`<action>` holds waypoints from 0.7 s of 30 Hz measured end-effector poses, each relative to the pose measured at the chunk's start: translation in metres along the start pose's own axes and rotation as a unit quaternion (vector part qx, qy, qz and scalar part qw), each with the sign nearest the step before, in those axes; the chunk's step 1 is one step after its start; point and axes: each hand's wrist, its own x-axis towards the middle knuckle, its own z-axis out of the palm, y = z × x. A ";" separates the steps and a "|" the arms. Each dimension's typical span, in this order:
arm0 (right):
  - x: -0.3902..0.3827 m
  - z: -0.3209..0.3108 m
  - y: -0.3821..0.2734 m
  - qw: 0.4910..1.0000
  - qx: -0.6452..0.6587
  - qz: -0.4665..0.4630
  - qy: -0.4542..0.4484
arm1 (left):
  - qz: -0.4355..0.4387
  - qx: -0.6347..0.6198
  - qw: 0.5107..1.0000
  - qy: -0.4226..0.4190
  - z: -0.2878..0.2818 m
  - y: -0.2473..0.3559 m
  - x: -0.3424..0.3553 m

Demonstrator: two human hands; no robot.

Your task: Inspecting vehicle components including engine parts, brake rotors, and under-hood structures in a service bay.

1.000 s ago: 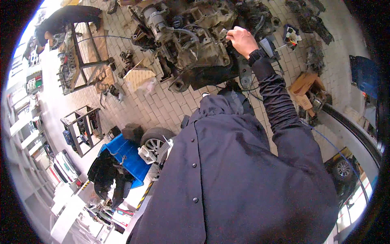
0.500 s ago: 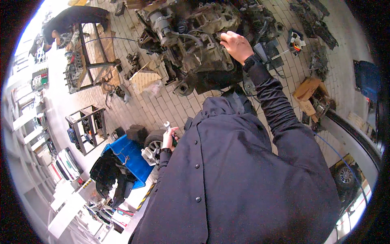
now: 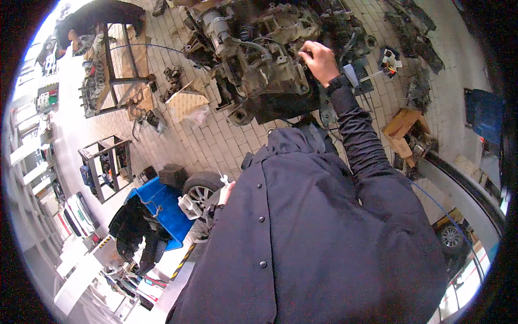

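My left hand is closed around a wrench, low at my left side. The wrench's pale open jaw sticks up past the fingers, and my jacket hides part of the hand. My right hand is raised at the right side of a large, dirty engine and gearbox assembly. Its fingers are curled in, with the tips together; whatever they hold, if anything, is too small to make out. From this angle I cannot tell whether the fingertips touch the metal.
A car wheel and a blue bin are at my left. Cardboard and a metal frame lie beyond them. On the right are an open cardboard box and a small tray of parts.
My right hand has shifted slightly right, its fingers lifting back from the engine's metal casing. My left hand with the wrench has turned and is now more hidden by my jacket.
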 end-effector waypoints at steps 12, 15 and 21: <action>-0.001 0.004 0.000 0.999 0.013 0.039 0.026 | 0.028 -0.081 0.996 0.005 0.023 0.097 -0.051; -0.002 -0.001 0.001 0.996 0.031 0.075 0.035 | 0.065 -0.053 0.996 -0.009 0.023 0.081 -0.051; -0.001 0.007 -0.014 0.997 0.001 0.063 0.036 | 0.040 0.049 0.998 0.005 0.022 0.046 -0.045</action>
